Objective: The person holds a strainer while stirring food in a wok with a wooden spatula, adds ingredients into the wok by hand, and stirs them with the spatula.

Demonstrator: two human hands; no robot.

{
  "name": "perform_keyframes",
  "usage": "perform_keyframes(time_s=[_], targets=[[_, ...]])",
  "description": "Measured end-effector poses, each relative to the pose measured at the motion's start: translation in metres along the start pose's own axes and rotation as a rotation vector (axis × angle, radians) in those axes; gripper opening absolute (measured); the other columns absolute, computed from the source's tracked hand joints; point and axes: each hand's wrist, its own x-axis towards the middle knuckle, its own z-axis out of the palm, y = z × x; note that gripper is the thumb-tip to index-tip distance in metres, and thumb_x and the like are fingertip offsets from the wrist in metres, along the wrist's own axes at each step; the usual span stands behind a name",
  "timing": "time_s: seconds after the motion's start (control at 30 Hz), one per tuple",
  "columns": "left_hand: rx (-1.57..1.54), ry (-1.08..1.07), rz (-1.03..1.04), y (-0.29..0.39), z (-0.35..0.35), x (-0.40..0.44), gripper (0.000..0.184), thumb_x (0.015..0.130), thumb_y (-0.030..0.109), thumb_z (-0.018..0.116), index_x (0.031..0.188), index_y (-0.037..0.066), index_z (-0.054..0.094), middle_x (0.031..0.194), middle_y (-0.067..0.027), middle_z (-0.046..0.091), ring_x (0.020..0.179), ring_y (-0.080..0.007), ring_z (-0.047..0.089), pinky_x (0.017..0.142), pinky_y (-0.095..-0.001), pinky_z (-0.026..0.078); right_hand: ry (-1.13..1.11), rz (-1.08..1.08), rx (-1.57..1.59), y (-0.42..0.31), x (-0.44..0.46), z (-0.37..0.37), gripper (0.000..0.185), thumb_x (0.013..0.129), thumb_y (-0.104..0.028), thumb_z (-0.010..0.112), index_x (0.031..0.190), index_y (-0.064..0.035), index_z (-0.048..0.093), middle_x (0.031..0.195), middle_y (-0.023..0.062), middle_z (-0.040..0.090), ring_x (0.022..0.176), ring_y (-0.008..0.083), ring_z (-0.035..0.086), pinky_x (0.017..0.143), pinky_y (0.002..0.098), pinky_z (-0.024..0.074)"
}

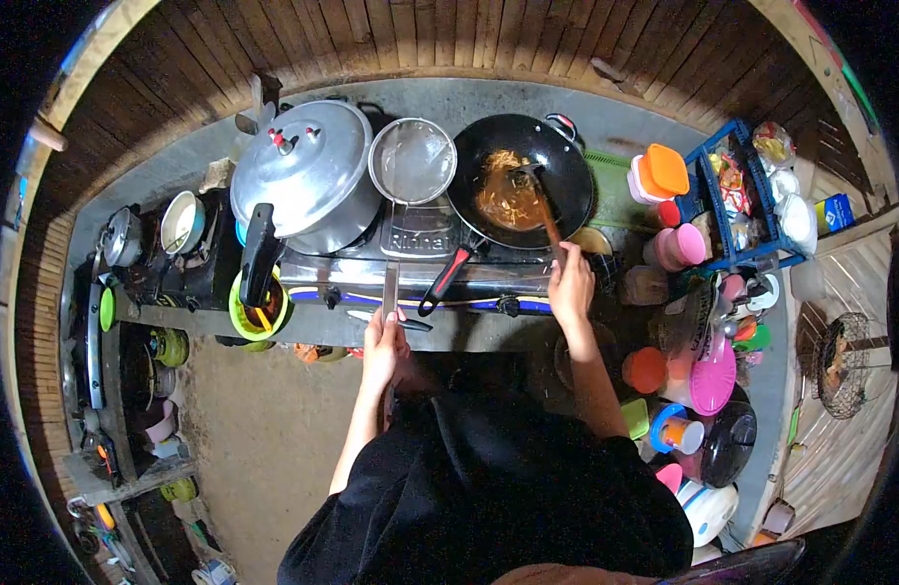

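Observation:
My left hand (379,349) is closed around the long flat handle of a round mesh strainer (412,162). The strainer's basket hangs over the stove (362,273), between a large pot and a black wok (569,180). Brown sauce with pale shreds (501,203) lies in the wok. My right hand (571,290) grips the wooden handle of a spatula (550,216), whose dark blade rests in the sauce. The wok's red and black handle (446,278) points toward me. Close to my left hand, a knife (403,322) lies at the counter's front edge.
A big lidded aluminium pot (303,175) stands left of the strainer, with a green bowl (258,310) in front. Farther left is a small pan (182,222). Plastic containers (679,247) and a blue rack (747,195) crowd the right side.

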Motion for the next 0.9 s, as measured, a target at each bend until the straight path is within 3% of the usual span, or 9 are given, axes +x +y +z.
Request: perform_keyframes(time_s=[0.3, 0.4, 0.53, 0.7, 0.83, 0.9], targets=[[-0.070, 0.002, -0.022, -0.005, 0.001, 0.011, 0.016, 0.096, 0.023, 0.040, 0.087, 0.010, 0.042, 0.053, 0.0029, 0.033, 0.040, -0.0073, 0.030, 0.040, -0.0242, 0.030, 0.033, 0.093, 0.054, 0.008, -0.079, -0.038, 0.032, 0.079, -0.008, 0.056, 0.110, -0.0056, 0.048, 0.094, 0.0202, 0.057, 0.087, 0.0398, 0.054, 0.076, 0.0449, 0.0429], [-0.085, -0.031, -0.029, -0.003, 0.003, 0.017, 0.016, 0.096, 0.023, 0.041, 0.087, 0.010, 0.042, 0.052, 0.0031, 0.032, 0.040, -0.0070, 0.028, 0.039, -0.0243, 0.028, -0.046, 0.177, 0.256, -0.013, -0.096, -0.038, 0.030, 0.079, -0.007, 0.053, 0.108, -0.0049, 0.050, 0.094, 0.0209, 0.058, 0.086, 0.0390, 0.055, 0.074, 0.0438, 0.0443], [-0.071, -0.052, -0.029, -0.004, 0.010, 0.015, 0.015, 0.096, 0.023, 0.040, 0.089, 0.010, 0.043, 0.050, 0.0035, 0.030, 0.038, -0.0069, 0.026, 0.038, -0.0239, 0.026, 0.008, -0.027, 0.279, -0.021, -0.077, -0.018, 0.033, 0.078, -0.006, 0.056, 0.110, -0.0051, 0.048, 0.093, 0.0197, 0.057, 0.084, 0.0396, 0.054, 0.074, 0.0450, 0.0431], [-0.076, -0.063, -0.049, -0.001, 0.018, 0.008, 0.014, 0.097, 0.022, 0.038, 0.091, 0.010, 0.043, 0.050, 0.0035, 0.030, 0.038, -0.0071, 0.027, 0.038, -0.0240, 0.028, 0.075, -0.030, 0.125, -0.008, -0.018, 0.011, 0.029, 0.082, -0.007, 0.054, 0.110, -0.0069, 0.046, 0.092, 0.0182, 0.058, 0.084, 0.0378, 0.056, 0.074, 0.0453, 0.0432], [-0.079, -0.104, -0.040, 0.002, 0.012, 0.004, 0.015, 0.097, 0.022, 0.037, 0.090, 0.009, 0.042, 0.049, 0.0033, 0.029, 0.037, -0.0073, 0.027, 0.038, -0.0239, 0.030, 0.018, 0.123, 0.037, 0.006, -0.002, -0.002, 0.030, 0.082, -0.007, 0.053, 0.110, -0.0070, 0.044, 0.094, 0.0178, 0.058, 0.090, 0.0361, 0.056, 0.076, 0.0451, 0.0433], [-0.049, -0.094, -0.034, 0.004, 0.010, 0.001, 0.015, 0.097, 0.022, 0.038, 0.089, 0.009, 0.041, 0.049, 0.0036, 0.028, 0.037, -0.0070, 0.027, 0.037, -0.0238, 0.030, 0.056, 0.045, -0.004, 0.013, -0.013, -0.016, 0.029, 0.081, -0.006, 0.054, 0.109, -0.0059, 0.045, 0.096, 0.0188, 0.058, 0.091, 0.0371, 0.055, 0.076, 0.0446, 0.0430]])
